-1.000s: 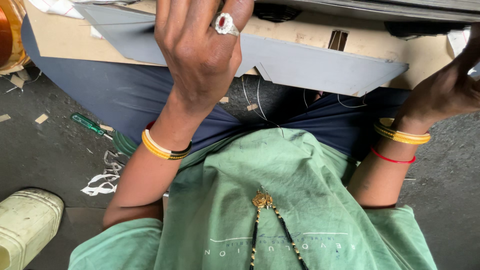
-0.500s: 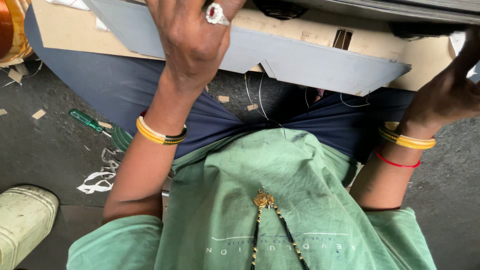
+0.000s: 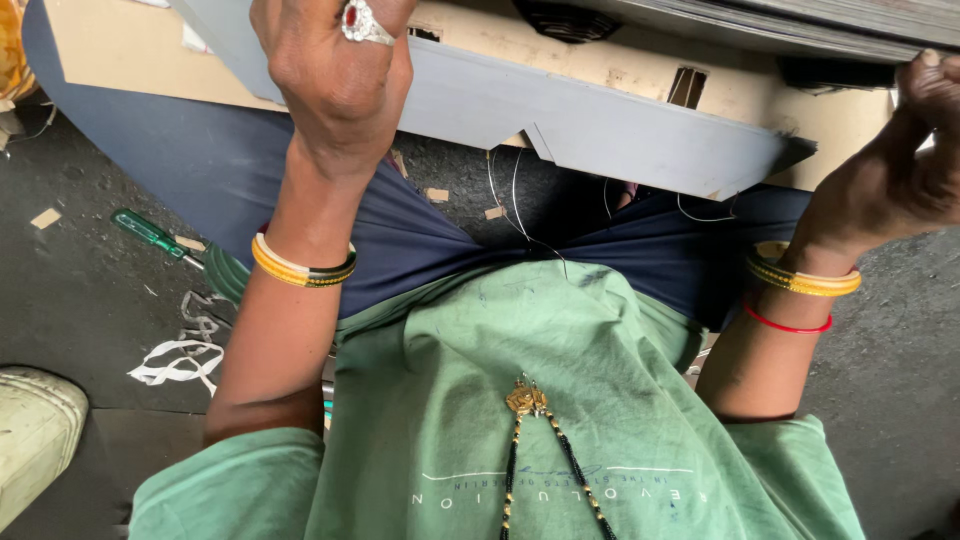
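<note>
Hands: left hand and right hand gripping a flat grey notched-edged board.

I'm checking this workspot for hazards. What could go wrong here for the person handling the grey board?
1. The grey board has a sharp pointed corner at its right end, close to the right hand; a slip might jab or cut.
2. Loose thin wires hang under the board over the lap and could snag on the left hand or the bangles.
3. A green screwdriver and scraps lie on the floor beside the leg, possibly underfoot.
</note>
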A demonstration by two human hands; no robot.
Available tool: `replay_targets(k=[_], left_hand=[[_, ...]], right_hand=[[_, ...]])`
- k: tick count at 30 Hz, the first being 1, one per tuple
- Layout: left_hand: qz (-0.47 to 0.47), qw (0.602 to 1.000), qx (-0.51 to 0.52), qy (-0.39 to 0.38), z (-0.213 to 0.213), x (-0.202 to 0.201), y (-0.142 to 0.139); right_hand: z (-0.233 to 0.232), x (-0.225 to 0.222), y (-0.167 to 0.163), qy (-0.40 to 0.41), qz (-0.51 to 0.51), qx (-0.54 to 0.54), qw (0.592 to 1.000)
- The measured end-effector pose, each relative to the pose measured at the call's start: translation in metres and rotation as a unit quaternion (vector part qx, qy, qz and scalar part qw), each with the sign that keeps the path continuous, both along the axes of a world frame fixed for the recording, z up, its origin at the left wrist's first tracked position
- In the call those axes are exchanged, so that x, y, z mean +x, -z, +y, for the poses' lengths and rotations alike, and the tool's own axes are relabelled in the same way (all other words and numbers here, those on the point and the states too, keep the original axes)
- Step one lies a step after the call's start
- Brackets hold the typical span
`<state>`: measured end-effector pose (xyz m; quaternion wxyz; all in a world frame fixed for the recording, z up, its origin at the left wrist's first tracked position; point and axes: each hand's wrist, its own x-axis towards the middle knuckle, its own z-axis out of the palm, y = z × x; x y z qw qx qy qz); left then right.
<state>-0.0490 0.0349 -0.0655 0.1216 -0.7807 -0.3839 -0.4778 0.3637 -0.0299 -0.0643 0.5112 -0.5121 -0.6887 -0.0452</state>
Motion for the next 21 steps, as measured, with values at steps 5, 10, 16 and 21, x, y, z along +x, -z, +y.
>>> replay_targets(k=[5,10,16,21], left_hand=[[-0.012,1.000,-0.013,-0.003,-0.001,-0.003,-0.002],[-0.026,0.999,-0.042,-0.021,-0.005,-0.001,-0.010],[-0.042,0.998,-0.047,-0.005,-0.006,0.001,-0.028],[-0.058,0.997,-0.044,-0.002,0.003,0.004,-0.039]], right_hand=[[-0.004,0.003,-0.001,-0.025,0.080,-0.059,0.995],[-0.006,0.005,-0.005,0.005,0.042,-0.083,0.996],[-0.003,-0.002,-0.011,-0.013,0.045,-0.069,0.997],[-0.001,-0.011,-0.018,0.001,0.018,-0.050,0.999]])
